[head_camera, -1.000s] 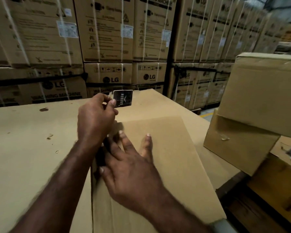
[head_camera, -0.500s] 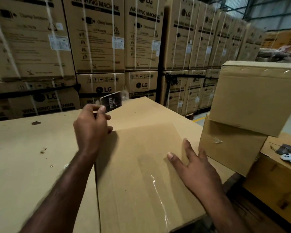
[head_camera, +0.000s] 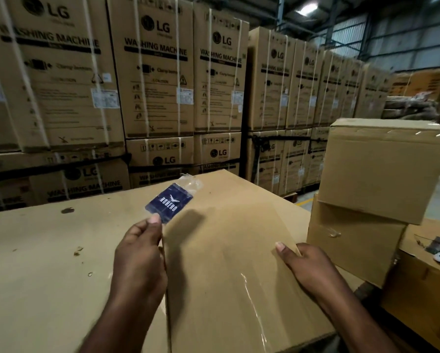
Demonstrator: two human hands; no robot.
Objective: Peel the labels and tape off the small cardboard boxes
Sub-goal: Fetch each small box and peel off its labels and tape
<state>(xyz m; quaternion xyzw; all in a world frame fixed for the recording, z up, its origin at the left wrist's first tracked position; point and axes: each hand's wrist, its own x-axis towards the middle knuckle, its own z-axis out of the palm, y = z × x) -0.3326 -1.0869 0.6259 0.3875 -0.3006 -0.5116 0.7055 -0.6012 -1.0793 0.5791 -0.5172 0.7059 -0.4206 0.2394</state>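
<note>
Left hand: the left hand (head_camera: 137,253), at centre frame, is pinching the lower corner of a dark blue label (head_camera: 168,203) between thumb and fingertips; the fingers are curling tightly together, leaving no gap.
Label: it is standing tilted in the air above the flat box (head_camera: 226,250), clear of the cardboard, with white lettering facing the camera.
Loose tape: a crumpled piece of clear tape (head_camera: 192,184) is clinging to the label's upper edge.
Right hand: the right hand (head_camera: 308,266), at right of centre, is gripping the right edge of the flat box; one digit is lying on top, the others are wrapping over the edge out of sight.
Flat box: it is lying across the lower middle of the frame on a wide cardboard surface (head_camera: 48,263).
Tape strip: a shiny clear strip (head_camera: 252,301) is running down the flat box's near part, stuck flat.
Stacked boxes: two plain boxes (head_camera: 382,169) are sitting one on the other at right, just beside the right hand.
Background: strapped washing machine cartons (head_camera: 158,72) are filling the upper frame.
</note>
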